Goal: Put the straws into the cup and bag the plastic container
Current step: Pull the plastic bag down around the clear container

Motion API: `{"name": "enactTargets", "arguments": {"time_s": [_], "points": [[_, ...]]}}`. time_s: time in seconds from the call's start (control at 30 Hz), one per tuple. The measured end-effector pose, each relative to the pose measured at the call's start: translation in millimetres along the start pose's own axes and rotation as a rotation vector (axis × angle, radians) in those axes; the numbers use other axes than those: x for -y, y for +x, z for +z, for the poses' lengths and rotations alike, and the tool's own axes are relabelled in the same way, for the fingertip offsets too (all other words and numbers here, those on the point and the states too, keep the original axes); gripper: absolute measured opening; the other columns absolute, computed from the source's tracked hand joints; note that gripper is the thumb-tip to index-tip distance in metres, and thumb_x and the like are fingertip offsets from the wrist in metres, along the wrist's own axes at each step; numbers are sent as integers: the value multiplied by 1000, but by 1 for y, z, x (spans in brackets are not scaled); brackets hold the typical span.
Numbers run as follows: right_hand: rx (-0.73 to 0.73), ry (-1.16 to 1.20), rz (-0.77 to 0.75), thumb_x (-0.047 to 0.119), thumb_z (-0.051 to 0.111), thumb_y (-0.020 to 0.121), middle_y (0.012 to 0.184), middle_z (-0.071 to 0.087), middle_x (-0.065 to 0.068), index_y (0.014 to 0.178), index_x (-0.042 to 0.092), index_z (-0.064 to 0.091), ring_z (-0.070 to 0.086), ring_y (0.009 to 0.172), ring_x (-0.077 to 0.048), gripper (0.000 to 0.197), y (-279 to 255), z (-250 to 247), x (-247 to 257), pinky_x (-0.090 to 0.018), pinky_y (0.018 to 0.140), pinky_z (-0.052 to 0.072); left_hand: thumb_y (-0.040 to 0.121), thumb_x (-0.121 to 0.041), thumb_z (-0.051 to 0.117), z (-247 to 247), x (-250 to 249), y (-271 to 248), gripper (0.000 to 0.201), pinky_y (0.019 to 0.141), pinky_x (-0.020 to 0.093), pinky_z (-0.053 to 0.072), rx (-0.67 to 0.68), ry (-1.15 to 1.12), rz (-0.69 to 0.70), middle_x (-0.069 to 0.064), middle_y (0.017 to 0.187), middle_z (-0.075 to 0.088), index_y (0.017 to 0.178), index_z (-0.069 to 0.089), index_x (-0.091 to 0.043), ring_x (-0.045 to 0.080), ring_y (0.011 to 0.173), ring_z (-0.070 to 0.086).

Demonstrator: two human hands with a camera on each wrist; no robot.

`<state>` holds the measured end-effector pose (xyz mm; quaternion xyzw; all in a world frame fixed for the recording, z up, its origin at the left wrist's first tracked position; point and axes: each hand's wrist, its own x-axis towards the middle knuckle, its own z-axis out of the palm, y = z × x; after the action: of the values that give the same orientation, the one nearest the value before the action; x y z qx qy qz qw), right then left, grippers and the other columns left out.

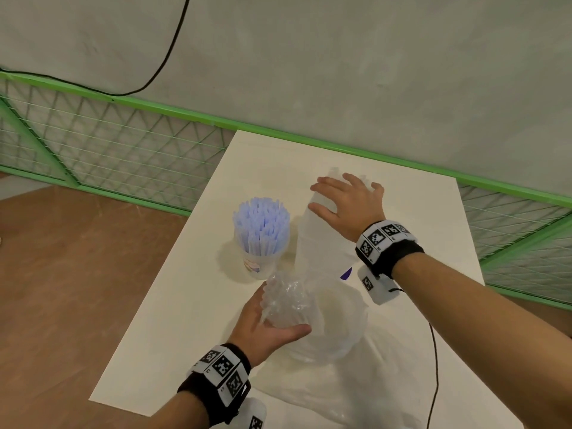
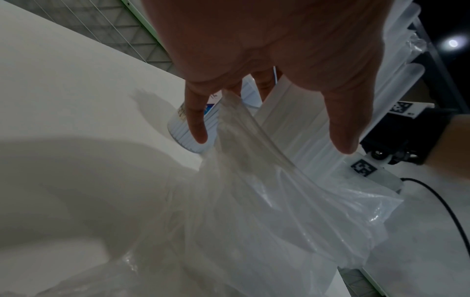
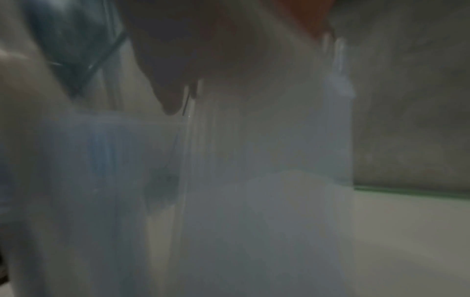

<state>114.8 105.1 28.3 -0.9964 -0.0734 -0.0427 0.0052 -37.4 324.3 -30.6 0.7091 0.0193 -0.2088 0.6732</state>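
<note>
A clear cup [image 1: 258, 261] packed with pale blue straws [image 1: 261, 221] stands mid-table. To its right stands a tall translucent plastic container [image 1: 315, 243]. My right hand [image 1: 346, 196] lies over its upper end, fingers spread and nearly straight. In front of the container, a clear plastic bag [image 1: 334, 323] sits with its mouth open. My left hand [image 1: 272, 320] grips the bag's bunched rim and holds it up. The left wrist view shows the bag [image 2: 279, 211] hanging from my left hand [image 2: 272, 143], with the container [image 2: 305, 124] and cup [image 2: 183, 136] behind. The right wrist view is blurred; the container [image 3: 254, 180] fills it.
The white table [image 1: 192, 320] ends close on the left over a brown floor [image 1: 77, 258]. A green mesh fence [image 1: 123, 150] runs behind the table against a grey wall. A black cable [image 1: 433, 366] trails across the table's right side from my right wrist.
</note>
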Motion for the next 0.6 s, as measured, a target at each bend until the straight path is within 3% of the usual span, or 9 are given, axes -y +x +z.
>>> {"name": "enactTargets", "arguments": {"time_s": [0.07,0.17,0.23,0.33,0.4,0.5,0.6], "points": [[-94,107,57,55,44,95,133,56,22,119,45,59,44,133,-18,30,1,1,1,-58,102,29,63,-2,89,0,0,0,70,74,6,48,1,-12,-1,-4,112,69,122,57,-19,-1,98,66],[-206,275,62,45,48,86,114,68,18,101,40,66,59,115,-13,24,3,0,-4,-51,94,41,62,-3,89,0,2,0,70,75,7,48,-2,-20,2,-3,112,69,122,57,-20,1,99,66],[-159,280,41,42,48,84,118,67,19,97,40,67,58,119,-13,23,4,-3,-6,-52,96,42,62,-6,90,-1,3,1,72,76,6,47,-13,-6,12,-6,112,69,123,56,-22,-1,100,65],[-13,128,40,44,48,94,139,51,26,103,42,67,35,141,-15,22,4,-4,-4,-60,107,21,61,-9,91,0,4,2,76,81,6,47,-15,-2,22,-10,114,68,126,54,-27,0,106,63],[-132,144,-28,42,48,95,144,48,22,106,41,68,31,143,-18,23,-4,-12,1,-58,105,15,61,-9,91,0,4,2,78,81,5,46,-20,-3,26,-11,115,67,126,52,-29,-3,105,62],[-327,352,-260,18,52,88,126,65,9,106,27,70,56,123,-17,27,-32,-28,13,-46,98,33,60,-15,93,-2,7,4,78,91,13,48,-36,19,34,-11,117,67,126,54,-30,-2,108,62],[-241,597,-353,5,43,75,102,73,3,99,15,73,68,94,-15,39,-82,-37,30,-36,84,53,59,-20,93,-3,10,4,79,97,22,49,-32,20,38,-10,118,67,128,55,-27,2,110,62]]}}
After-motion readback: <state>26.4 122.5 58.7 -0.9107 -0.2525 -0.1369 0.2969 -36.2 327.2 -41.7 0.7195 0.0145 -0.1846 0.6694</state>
